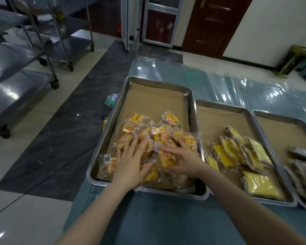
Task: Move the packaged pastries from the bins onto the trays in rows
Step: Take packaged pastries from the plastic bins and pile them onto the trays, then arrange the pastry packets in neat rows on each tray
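Three steel trays lined with brown card are set side by side on a blue-covered table (148,218). The left tray (102,149) holds a loose heap of packaged pastries (159,137), not yet in rows; the middle tray (224,108) holds flat yellow packets (237,156); the right tray (279,114) is partly seen. The left hand (131,161) and right hand (182,156) are laid flat, fingers spread, on the heap, nothing pinched. The packets are judged light, soft, slippery-wrapped, best taken by the crimped edges.
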A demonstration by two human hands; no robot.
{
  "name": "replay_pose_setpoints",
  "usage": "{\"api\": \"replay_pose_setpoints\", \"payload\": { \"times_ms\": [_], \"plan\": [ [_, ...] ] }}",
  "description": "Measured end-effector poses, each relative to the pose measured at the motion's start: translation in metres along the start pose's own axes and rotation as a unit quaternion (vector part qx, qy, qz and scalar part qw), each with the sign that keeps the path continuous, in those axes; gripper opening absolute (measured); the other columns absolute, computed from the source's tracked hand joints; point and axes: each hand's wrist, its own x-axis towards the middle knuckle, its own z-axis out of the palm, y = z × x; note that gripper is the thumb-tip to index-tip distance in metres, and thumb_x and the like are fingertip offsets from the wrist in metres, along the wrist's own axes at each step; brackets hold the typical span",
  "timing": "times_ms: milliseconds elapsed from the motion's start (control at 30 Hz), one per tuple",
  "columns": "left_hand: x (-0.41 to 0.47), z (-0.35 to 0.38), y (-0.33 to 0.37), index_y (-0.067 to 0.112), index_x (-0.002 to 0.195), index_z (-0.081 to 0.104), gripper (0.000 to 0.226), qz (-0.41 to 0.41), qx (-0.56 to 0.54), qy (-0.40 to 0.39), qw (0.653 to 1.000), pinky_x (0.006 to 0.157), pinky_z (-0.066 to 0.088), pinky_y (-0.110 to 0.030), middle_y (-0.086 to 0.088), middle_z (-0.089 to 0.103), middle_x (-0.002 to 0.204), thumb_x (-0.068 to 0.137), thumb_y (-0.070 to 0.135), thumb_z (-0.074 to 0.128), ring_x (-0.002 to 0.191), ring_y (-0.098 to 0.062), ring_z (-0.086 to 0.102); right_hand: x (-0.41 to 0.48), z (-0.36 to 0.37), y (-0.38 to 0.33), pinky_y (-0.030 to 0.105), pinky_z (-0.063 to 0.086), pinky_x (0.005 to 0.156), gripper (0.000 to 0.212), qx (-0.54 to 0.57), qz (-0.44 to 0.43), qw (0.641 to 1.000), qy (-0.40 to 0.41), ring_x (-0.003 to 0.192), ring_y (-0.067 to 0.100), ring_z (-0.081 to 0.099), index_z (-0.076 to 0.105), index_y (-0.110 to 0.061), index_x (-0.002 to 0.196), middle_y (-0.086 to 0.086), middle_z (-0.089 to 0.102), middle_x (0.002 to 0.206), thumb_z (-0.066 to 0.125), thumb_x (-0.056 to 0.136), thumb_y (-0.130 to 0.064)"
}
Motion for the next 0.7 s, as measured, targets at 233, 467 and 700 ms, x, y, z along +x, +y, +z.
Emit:
{"api": "replay_pose_setpoints", "payload": {
  "times_ms": [233,467,700],
  "plan": [
    [-0.009,-0.019,0.024,0.043,0.146,0.004,0.077,-0.007,0.003,0.001,1.0,0.116,0.002,-0.045,0.015,-0.003,0.156,0.088,0.043,0.055,0.14,-0.008,-0.013,-0.009,-0.021,-0.007,0.063,-0.023,0.101,0.062,0.078,-0.034,0.995,0.056,0.145,0.016,-0.011,0.046,-0.065,0.115,-0.028,0.017,0.151,0.068,0.077,-0.021],
    [-0.014,-0.009,0.104,0.035,0.148,0.012,0.074,0.036,0.03,0.027,0.999,0.116,0.011,-0.036,0.009,0.012,0.156,0.088,0.036,0.055,0.143,-0.008,0.002,-0.076,-0.042,0.039,0.061,0.002,0.113,0.057,0.091,-0.043,0.986,0.13,0.146,0.014,0.003,0.048,-0.04,0.135,-0.017,0.028,0.152,0.062,0.086,-0.015],
    [-0.025,0.053,0.249,0.032,0.148,0.013,0.07,0.114,0.085,0.011,0.99,0.113,0.0,-0.033,0.004,0.014,0.156,0.09,0.035,0.052,0.143,-0.014,0.006,-0.207,-0.085,0.151,0.029,0.029,0.111,0.05,0.069,-0.037,0.984,0.16,0.136,0.015,0.036,0.054,-0.027,0.132,-0.006,0.047,0.141,0.062,0.085,-0.01]
  ]
}}
